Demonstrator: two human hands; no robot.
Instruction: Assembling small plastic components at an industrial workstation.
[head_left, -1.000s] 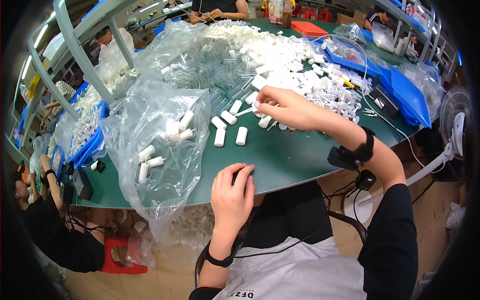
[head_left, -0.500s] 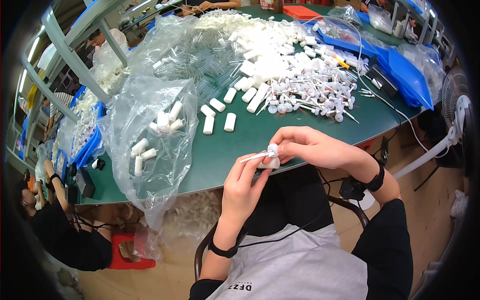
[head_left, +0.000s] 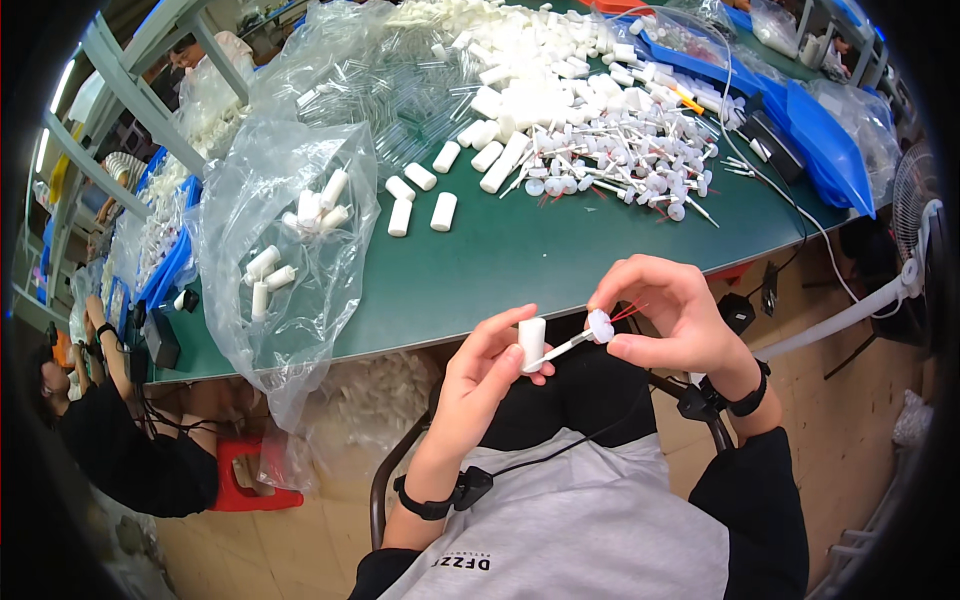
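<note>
My left hand (head_left: 480, 375) holds a short white cylinder (head_left: 531, 340) upright in front of the table's near edge. My right hand (head_left: 670, 315) pinches a small white disc-headed part (head_left: 598, 326) with red wires; its thin white stem points into the cylinder. Both hands are together over my lap, below the green table (head_left: 500, 270). On the table behind them lie loose white cylinders (head_left: 422, 190) and a heap of disc-headed stems (head_left: 620, 165).
A clear plastic bag (head_left: 290, 240) with several white cylinders hangs over the table's left edge. Blue trays (head_left: 830, 150) and a cable sit at the right. A large pile of white parts (head_left: 540, 60) is further back. Another person (head_left: 110, 440) crouches at lower left. A fan (head_left: 915, 200) stands right.
My right hand came back from the table pile with a stemmed part. Both hands have met over my lap, and the left now holds a white cylinder against the stem.
</note>
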